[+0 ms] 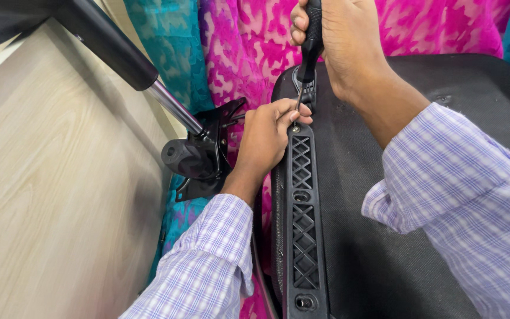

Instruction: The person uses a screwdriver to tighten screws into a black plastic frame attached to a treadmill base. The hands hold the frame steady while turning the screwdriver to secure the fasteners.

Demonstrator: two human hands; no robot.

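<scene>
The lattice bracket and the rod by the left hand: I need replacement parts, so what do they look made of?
Lattice bracket: probably moulded black plastic, matte, with crisp diamond cut-outs. Rod: looks like polished metal, bright and reflective, emerging from a black sleeve of unclear material.

Two hands, one tool, one chair part

Counted: one left hand point(265, 142), one right hand point(339, 41), one black-handled screwdriver point(310, 50), one black lattice bracket point(302, 212) with perhaps two screw holes showing, one black seat underside point(420, 177), one chair mechanism point(199, 156) on one gas cylinder point(119, 53), and two patterned cloths: pink point(249, 47) and teal point(169, 47).
</scene>
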